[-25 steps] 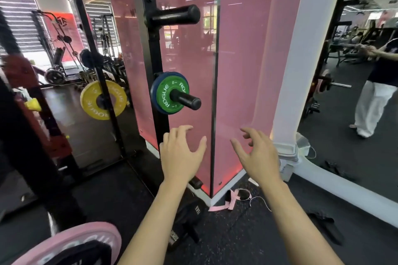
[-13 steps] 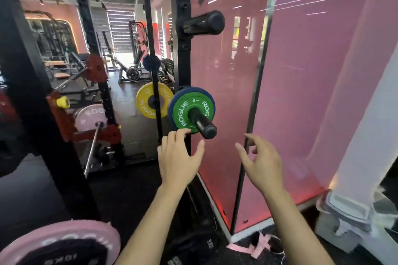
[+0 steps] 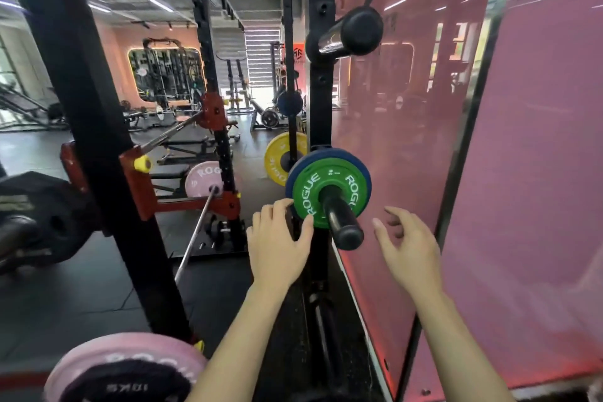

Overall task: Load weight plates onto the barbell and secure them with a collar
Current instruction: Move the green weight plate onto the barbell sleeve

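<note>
Small plates being fetched from the storage peg

The green Rogue plate (image 3: 326, 188), backed by a blue plate (image 3: 305, 161) on the rack's storage peg (image 3: 342, 222), is touched by the open-fingered left hand (image 3: 279, 245); the right hand (image 3: 409, 246) is held loosely spread, empty. On the barbell (image 3: 195, 232) a pink plate (image 3: 200, 178) is seen; no collar is visible.

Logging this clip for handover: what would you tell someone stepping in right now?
Left hand: open, fingertips at the lower-left edge of the green plate; no grip yet.
Right hand: open, beside the storage peg, touching nothing.
Green plate sits on the peg in front of a blue plate.
Pink plate, bottom left, appears already mounted.
Left: pull the green plate, load it on the barbell, fit the collar. No collar in view.
</note>
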The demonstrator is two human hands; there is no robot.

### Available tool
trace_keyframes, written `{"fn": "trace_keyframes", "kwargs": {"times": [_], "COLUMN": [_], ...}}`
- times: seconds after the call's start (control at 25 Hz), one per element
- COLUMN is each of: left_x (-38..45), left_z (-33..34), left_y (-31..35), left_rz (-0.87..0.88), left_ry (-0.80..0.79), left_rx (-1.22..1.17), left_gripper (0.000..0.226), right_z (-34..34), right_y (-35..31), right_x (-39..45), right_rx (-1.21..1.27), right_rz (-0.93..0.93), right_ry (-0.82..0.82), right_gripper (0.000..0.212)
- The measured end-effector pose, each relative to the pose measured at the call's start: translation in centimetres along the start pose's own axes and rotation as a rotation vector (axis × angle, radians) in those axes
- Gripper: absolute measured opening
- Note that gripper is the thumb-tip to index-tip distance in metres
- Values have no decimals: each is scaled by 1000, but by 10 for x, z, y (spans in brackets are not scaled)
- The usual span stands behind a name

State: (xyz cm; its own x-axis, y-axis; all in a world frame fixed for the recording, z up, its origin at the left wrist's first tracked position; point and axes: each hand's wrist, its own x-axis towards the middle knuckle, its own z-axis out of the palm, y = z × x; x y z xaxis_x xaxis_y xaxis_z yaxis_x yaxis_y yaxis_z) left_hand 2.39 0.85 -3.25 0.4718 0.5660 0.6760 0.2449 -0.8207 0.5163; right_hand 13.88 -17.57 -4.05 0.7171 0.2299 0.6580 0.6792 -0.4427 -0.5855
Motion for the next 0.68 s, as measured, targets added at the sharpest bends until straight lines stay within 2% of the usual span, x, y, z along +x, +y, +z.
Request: {"fn": "trace_keyframes", "kwargs": {"times": [0.44, 0.68], "left_x": [62, 56], "left_z": [48, 58], "left_y": [-20, -20], "left_rz": [76, 85], "left_ry": [25, 71], "left_rx": [118, 60], "left_gripper": [44, 46], "right_z": [58, 71], "right_y": [5, 3], "right_x": [71, 79], "right_rx": [-104, -53], "right_rz": [-48, 2], "right_ry": [-15, -29], "right_gripper": [40, 57]}}
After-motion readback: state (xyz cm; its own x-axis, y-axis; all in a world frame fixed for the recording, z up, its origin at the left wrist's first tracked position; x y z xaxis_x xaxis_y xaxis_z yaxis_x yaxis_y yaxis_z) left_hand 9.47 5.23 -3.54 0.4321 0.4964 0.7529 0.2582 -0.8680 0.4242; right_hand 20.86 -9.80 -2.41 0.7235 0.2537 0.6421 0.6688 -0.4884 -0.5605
